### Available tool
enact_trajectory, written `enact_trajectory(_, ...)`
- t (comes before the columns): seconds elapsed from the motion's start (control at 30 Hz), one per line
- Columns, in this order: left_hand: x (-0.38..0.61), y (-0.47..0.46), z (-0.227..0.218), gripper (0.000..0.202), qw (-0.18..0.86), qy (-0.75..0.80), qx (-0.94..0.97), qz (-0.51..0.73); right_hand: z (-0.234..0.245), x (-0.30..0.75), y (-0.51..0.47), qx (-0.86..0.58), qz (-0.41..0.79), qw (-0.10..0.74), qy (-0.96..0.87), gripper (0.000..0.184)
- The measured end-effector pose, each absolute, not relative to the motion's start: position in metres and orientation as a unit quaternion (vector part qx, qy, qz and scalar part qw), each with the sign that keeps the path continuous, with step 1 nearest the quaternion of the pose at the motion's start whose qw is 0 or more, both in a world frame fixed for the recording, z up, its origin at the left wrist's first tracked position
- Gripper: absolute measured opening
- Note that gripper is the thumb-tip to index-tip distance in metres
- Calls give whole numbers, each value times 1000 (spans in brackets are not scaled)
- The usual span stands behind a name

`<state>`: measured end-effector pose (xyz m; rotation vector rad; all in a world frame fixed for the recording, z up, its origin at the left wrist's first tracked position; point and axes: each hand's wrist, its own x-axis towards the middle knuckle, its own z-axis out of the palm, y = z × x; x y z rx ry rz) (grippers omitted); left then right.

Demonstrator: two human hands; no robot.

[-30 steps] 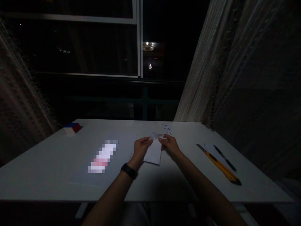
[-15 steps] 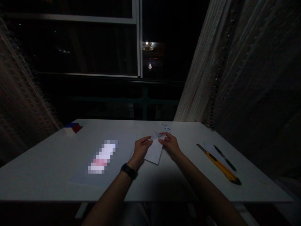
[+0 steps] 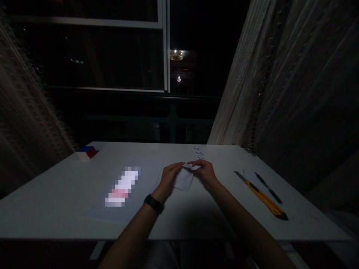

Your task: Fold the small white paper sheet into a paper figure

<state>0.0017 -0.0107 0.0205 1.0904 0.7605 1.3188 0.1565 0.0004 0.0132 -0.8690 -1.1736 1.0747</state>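
Note:
A small folded sheet of white paper is held between my two hands over the middle of the table. My left hand, with a dark band on its wrist, pinches the paper's upper left side. On the upper right, my right hand grips a raised corner, thumb and fingers closed on it. The paper's top edge is bent up between the fingertips, and its lower part hangs towards me. Part of the top fold is hidden by the fingers.
On the white table, a yellow utility knife with its blade out and a black pen lie at right. Left are a larger white sheet, a blurred bright rectangle and a coloured cube. Small marked papers lie behind.
The paper's upper part has been bent down between my fingers, and its lower edge has risen a little. Both hands have shifted slightly and keep hold of it.

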Motion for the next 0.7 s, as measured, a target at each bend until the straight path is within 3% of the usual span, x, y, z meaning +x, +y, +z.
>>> enact_trajectory(0.3,0,-13,18,42,627,335,486,509,12,156,1,-369,435,620,-538,24)
enact_trajectory(0.47,2,-12,17,35,615,363,474,514,18,155,-3,-375,488,606,-504,45)
enact_trajectory(0.7,4,-13,19,33,628,349,482,502,15,155,-1,-359,518,577,-519,33)
